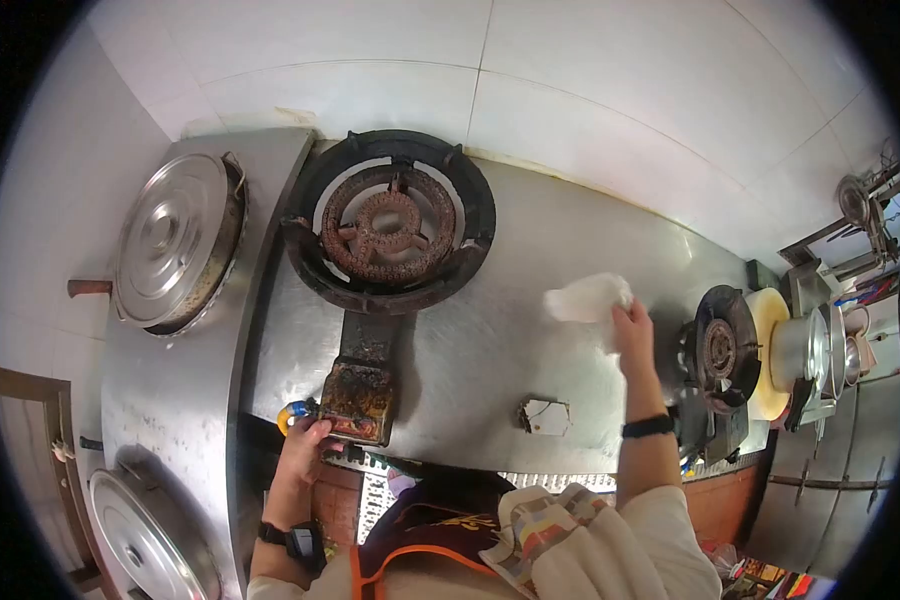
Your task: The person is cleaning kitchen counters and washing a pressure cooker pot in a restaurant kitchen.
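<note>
A white cloth (582, 298) hangs from my right hand (632, 328), which is closed around one end of it above the steel counter. The cloth looks crumpled and slightly blurred. My left hand (308, 446) grips the front left corner of a large gas burner (360, 400), beside a yellow and blue hose fitting (292, 414). Its fingers are partly hidden at the burner's edge. The burner has a rusty ring head (390, 225) inside a black round pan support (475, 180). Between my hands, a small whitish piece with a dark, broken-looking edge (545, 416) lies on the counter.
On the left, a steel ledge (210, 390) carries a large lidded pot (175, 240); another lidded pot (140, 540) is nearer me. A second burner (720, 348) stands at right, beside a yellow round board (767, 350) and several pots. Tiled wall (590, 60) runs behind the counter (470, 360).
</note>
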